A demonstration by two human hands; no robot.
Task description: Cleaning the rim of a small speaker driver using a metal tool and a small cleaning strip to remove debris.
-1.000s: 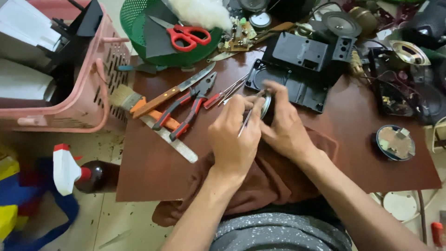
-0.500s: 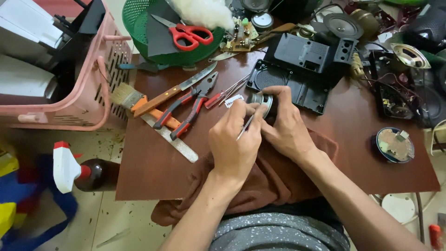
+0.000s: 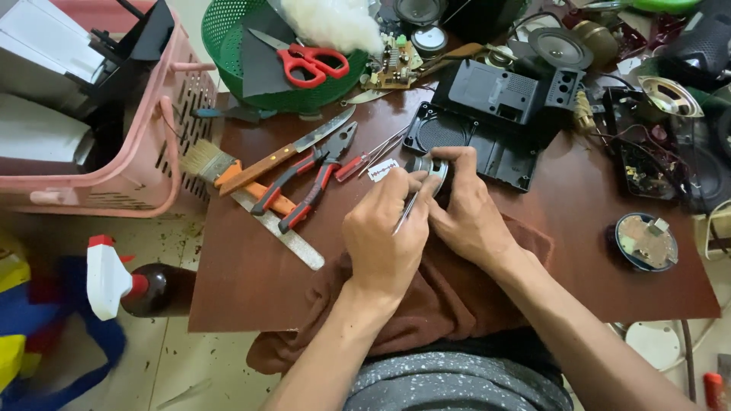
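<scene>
My left hand (image 3: 384, 240) pinches a thin metal tool (image 3: 405, 213), its tip pointing at a small round metal part (image 3: 428, 167). My right hand (image 3: 466, 217) is wrapped around that round part and holds it just above the brown table (image 3: 244, 289). Both hands rest over a brown cloth (image 3: 442, 297) that hangs off the table's near edge. A small white razor blade (image 3: 382, 170) lies just left of the part.
Red-handled pliers (image 3: 308, 190), a knife (image 3: 282, 158), a brush (image 3: 205, 160) and a metal file (image 3: 282, 232) lie to the left. A black plastic casing (image 3: 495, 122) sits behind the hands. A round speaker part (image 3: 646, 241) is at right, a pink basket (image 3: 164, 152) and green basket (image 3: 228, 46) with red scissors (image 3: 312, 62) at left.
Both hands stay together on the round part with only slight shifts; the view has tilted a little.
</scene>
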